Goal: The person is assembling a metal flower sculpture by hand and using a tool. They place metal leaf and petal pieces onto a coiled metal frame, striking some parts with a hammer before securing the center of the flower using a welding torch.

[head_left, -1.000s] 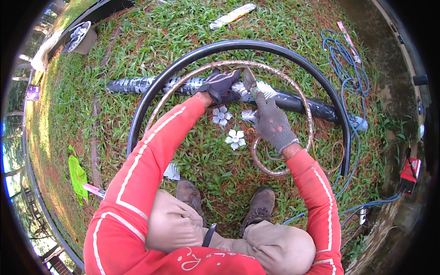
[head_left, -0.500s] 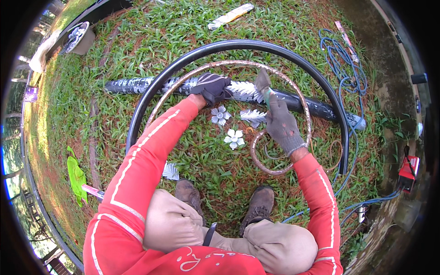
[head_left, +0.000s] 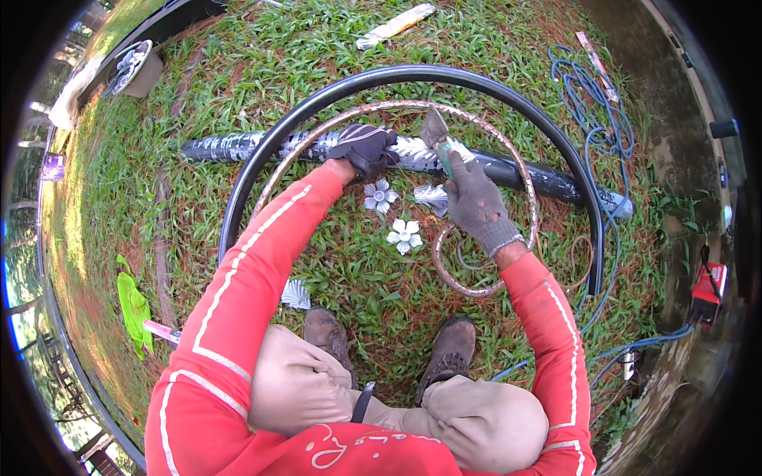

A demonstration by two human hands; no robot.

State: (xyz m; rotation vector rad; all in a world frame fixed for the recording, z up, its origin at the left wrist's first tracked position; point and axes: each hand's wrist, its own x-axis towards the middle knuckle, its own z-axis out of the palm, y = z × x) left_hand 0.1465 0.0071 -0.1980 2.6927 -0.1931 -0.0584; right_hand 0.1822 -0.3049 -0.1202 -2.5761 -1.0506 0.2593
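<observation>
My left hand (head_left: 363, 147) is clamped palm-down on the black pipe (head_left: 524, 171); just beside it my right hand (head_left: 474, 200) — fingers curled — grips a chipping hammer (head_left: 439, 141) upright above the pipe.

black pipe (head_left: 524, 170): smooth, glossy | spiral ring (head_left: 476, 289): rusty rough metal | flowers (head_left: 405, 235): shiny silvery metal | gloves (head_left: 476, 202): knit cloth

A single head-worn fisheye camera looks steeply down from above the black hoop (head_left: 413, 79) on the grass. The hoop sits near, centre frame, with the wearer's knees just below it
</observation>
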